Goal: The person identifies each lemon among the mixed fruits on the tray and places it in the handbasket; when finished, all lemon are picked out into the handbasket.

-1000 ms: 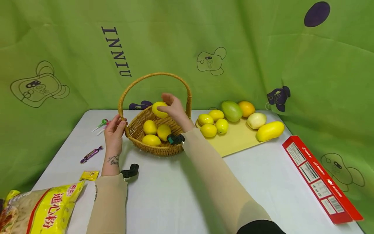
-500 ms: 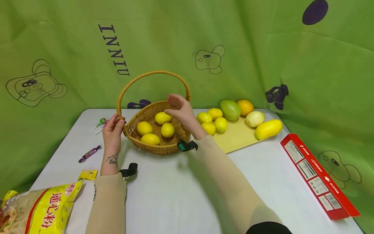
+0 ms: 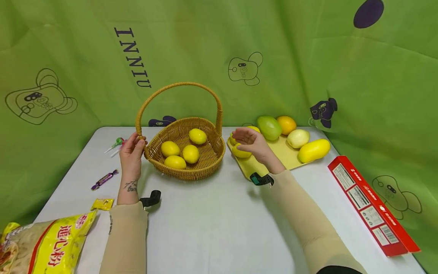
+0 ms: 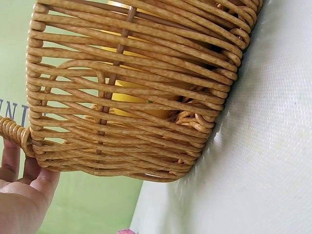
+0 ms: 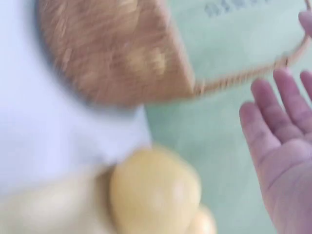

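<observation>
My left hand (image 3: 131, 154) pinches the left end of the wicker basket's (image 3: 191, 176) tall handle, where it meets the rim; in the left wrist view its fingertips (image 4: 46, 183) touch that corner. Several lemons (image 3: 175, 162) lie inside the basket. Over the left part of a yellow tray (image 3: 289, 154), my right hand (image 3: 258, 146) hovers with parted fingers and holds nothing. Beneath and beside it are lemons (image 3: 241, 151), partly covered by the hand. The right wrist view is blurred, showing the open palm (image 5: 290, 151) and a round yellow fruit (image 5: 155, 192).
A green mango-like fruit (image 3: 269, 128), an orange (image 3: 286, 125), a pale round fruit (image 3: 298, 138) and a long yellow fruit (image 3: 314, 150) share the tray. At right lies a red box (image 3: 373, 205). Lollipops (image 3: 118, 142), wrapped sweets (image 3: 104, 180) and a pasta bag (image 3: 51, 243) are at left.
My right hand has let go of a lemon inside the basket, then moved right, out over the tray. The lemons in the basket have shifted slightly. My left hand keeps its place on the handle.
</observation>
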A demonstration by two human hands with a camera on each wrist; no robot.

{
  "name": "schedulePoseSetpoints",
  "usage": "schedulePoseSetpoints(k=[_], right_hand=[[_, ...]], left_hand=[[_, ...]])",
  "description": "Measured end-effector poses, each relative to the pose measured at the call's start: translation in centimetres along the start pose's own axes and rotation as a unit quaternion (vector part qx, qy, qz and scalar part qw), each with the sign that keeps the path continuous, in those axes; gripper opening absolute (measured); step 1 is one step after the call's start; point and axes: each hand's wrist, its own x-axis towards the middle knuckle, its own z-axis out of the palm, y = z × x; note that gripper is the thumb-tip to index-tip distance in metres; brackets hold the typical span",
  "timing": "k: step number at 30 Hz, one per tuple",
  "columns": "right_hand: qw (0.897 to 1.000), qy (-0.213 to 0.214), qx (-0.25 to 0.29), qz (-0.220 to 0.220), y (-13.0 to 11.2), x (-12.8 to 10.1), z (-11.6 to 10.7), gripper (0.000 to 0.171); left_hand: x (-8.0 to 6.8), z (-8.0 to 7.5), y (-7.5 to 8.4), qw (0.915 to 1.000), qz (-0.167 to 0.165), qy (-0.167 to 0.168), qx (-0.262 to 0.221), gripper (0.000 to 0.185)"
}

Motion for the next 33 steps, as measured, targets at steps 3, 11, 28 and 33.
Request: schedulePoseSetpoints(k=[3, 11, 28, 33], right_hand=[[1.000, 0.001, -0.013, 0.010, 1.0, -0.6, -1.9, 0.050], [0.996, 0.033, -0.058, 0.058, 2.9, -0.6, -4.2, 0.052], [0.956, -0.022, -0.265, 0.121, 3.6, 0.8, -4.4, 0.052], [0.937, -0.027, -0.309, 0.160, 4.0, 0.5, -4.3, 0.055]], left_hand=[[-0.1, 0.1, 0.0, 1.0000, 0.001, 0.000, -0.002, 0.029], [-0.3, -0.1, 0.2, 1.0000, -0.006, -0.001, 0.004, 0.031], [-0.1, 0.0, 0.3, 0.9995, -0.022, 0.002, 0.023, 0.037], [-0.1, 0.1, 0.3, 0.9994, -0.026, 0.007, 0.023, 0.036]])
